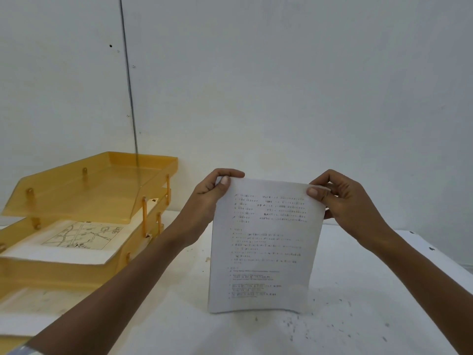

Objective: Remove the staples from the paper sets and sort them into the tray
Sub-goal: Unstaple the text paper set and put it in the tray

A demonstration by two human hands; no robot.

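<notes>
Paper set (263,247) hangs upright, long axis vertical, from both hands.

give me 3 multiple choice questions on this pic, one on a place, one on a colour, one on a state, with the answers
1. Where in the tray does the map sheet lie?
A) the top tier
B) the tier just under the top
C) the lowest tier

2. What colour is the tray?
A) blue
B) yellow
C) black

3. How is the paper set held?
A) upright, by both top corners
B) flat, by one hand
C) rolled up, unheld

Answers:
1 B, the top tier sits right above the sheet.
2 B, its walls and posts are yellow.
3 A, the left hand and the right hand each pinch a top corner.
</notes>
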